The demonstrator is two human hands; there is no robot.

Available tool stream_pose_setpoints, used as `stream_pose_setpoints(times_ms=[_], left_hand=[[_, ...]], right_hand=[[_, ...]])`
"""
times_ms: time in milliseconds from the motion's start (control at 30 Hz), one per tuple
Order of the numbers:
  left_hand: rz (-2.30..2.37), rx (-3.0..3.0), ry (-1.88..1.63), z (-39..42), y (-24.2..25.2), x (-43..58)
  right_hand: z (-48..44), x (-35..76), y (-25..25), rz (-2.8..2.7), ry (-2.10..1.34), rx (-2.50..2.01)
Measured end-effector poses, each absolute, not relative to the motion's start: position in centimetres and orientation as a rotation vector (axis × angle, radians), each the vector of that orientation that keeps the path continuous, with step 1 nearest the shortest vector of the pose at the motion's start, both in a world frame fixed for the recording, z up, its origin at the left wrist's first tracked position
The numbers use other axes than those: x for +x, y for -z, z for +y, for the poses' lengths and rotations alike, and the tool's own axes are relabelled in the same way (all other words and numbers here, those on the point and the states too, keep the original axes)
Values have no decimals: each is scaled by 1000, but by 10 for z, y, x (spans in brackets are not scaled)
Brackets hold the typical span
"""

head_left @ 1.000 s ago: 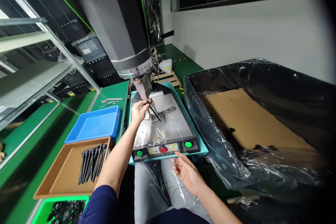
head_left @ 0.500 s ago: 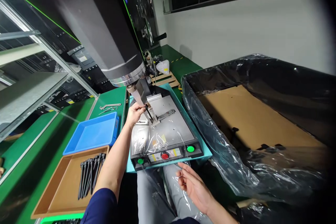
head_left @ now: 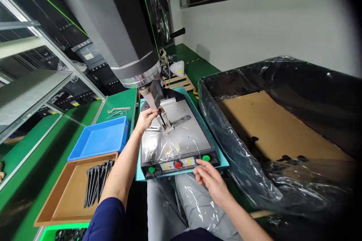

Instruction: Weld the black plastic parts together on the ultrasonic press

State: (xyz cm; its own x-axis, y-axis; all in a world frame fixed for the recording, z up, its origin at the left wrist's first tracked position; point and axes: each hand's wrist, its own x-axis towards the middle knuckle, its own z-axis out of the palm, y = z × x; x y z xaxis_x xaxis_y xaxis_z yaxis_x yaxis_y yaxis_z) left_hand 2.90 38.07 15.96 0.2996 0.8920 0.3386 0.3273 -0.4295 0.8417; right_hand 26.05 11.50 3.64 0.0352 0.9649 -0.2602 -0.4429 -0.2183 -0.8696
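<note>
My left hand (head_left: 146,120) pinches the top end of a black rod-shaped part (head_left: 161,117), whose lower end sits in the metal fixture (head_left: 167,123) on the machine's plate. Right above them is the pale tool tip (head_left: 151,99) of the machine head (head_left: 141,78). My right hand (head_left: 211,180) holds nothing; its fingers are loosely bent and apart. It hovers by the front panel, just below the right green button (head_left: 206,157). A red button (head_left: 178,165) and the left green button (head_left: 151,170) are on the same panel.
Left of the machine stand a blue tray (head_left: 97,141) and a brown tray (head_left: 60,196) with several black rods (head_left: 96,182). A wrench (head_left: 118,110) lies behind them. To the right is a large plastic-lined bin (head_left: 226,150) with cardboard (head_left: 271,128) inside.
My right hand has risen from above my lap towards the right green button. My left hand stays at the black rod in the fixture. The view has shifted slightly.
</note>
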Motion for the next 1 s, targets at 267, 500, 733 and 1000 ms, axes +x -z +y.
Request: stream_pose_setpoints(times_ms=[267,500,733,1000], left_hand=[[1848,1655,-1196,303,-114,-9],[2146,1597,-828,230,-62,-49],[2147,1539,-893,234,-50,-50],[1932,1383,-1231,218,-59,-49]], right_hand=[[186,298,-52,-1455,-597,-1925],[227,279,-78,-1718,-525,-2252],[265,260,-76,-1512,-801,-2106],[228,245,-82,-1316,-1022,-1548]])
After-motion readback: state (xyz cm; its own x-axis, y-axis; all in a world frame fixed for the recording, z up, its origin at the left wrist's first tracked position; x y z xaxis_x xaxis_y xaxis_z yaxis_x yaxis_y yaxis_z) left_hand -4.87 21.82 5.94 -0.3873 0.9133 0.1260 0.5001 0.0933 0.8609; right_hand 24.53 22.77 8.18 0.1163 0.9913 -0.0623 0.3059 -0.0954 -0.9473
